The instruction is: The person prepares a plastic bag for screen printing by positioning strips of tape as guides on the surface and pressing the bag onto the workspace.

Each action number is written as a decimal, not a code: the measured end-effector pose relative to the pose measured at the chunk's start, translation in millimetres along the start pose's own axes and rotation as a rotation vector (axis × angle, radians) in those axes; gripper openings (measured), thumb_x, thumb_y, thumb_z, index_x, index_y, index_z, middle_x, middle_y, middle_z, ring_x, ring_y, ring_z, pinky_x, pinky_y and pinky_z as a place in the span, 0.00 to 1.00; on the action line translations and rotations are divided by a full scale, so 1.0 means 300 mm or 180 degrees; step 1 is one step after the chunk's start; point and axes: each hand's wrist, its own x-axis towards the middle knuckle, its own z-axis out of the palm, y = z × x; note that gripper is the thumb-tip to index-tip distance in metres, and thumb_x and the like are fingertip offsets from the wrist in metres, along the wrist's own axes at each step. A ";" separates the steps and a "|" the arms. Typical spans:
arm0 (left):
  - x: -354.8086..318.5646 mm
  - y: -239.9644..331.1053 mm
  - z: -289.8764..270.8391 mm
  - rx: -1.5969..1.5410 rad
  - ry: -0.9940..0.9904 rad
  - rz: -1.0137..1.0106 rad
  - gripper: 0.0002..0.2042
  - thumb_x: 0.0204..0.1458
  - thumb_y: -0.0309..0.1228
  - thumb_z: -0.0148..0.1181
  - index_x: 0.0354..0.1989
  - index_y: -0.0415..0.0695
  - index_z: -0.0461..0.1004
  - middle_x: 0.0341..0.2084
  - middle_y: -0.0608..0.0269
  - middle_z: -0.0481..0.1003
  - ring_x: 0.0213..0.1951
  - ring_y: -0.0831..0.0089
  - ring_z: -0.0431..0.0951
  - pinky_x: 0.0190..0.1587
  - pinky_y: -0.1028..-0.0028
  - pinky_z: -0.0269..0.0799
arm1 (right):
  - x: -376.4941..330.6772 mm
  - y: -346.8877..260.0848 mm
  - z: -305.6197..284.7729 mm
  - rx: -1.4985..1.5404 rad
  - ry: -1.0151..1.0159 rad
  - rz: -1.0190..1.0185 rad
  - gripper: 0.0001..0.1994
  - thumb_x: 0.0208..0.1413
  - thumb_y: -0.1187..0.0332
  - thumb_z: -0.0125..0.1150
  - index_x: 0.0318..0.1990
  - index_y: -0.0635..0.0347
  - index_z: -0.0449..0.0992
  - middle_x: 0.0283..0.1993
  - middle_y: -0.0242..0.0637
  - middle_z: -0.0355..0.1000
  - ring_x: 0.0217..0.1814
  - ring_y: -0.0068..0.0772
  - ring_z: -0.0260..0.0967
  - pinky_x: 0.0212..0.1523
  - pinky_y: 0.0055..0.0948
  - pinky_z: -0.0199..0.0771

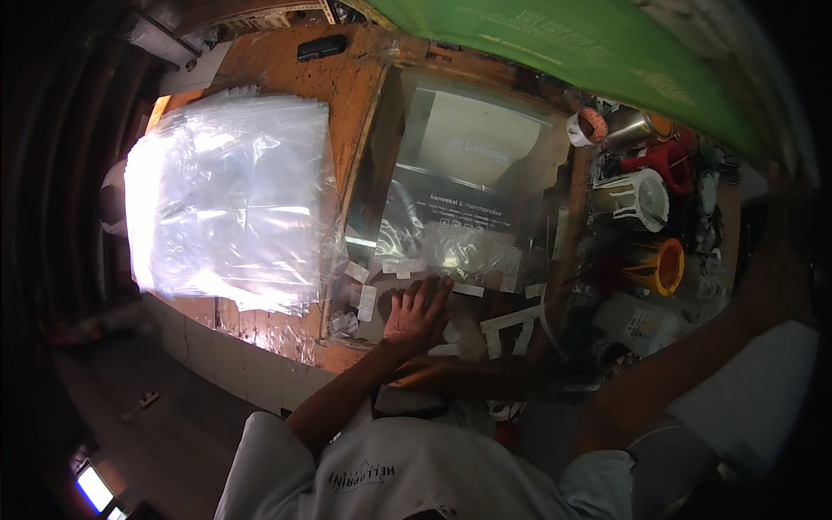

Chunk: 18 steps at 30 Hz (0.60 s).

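A clear plastic bag (468, 186) with pale printing lies on the dark flat panel of the printing table (368, 182). My left hand (419, 312) rests palm down by the bag's near edge, fingers spread, among strips of white tape (367, 303). A green printing screen (589, 52) stands tilted up over the far right side. My right arm stretches out to the right, and my right hand (780, 204) is at the end of the screen's frame (767, 95), seemingly gripping it; its fingers are dark and partly lost in shadow.
A large stack of clear plastic bags (234, 199) covers the table's left part. A black object (321, 48) lies at the back. To the right stand a tape roll (593, 126), a metal can (628, 128), a white-smeared cup (646, 199) and an orange-rimmed cup (669, 267).
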 end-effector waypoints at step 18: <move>0.016 0.029 -0.046 -0.0158 0.0194 -0.0281 0.36 0.63 0.44 0.56 0.77 0.45 0.52 0.75 0.45 0.51 0.74 0.45 0.52 0.68 0.45 0.53 | -0.087 -0.092 -0.009 -0.1298 -0.0165 -0.0288 0.20 0.40 0.74 0.83 0.43 0.56 0.81 0.47 0.25 0.80 0.36 0.13 0.67 0.37 0.18 0.69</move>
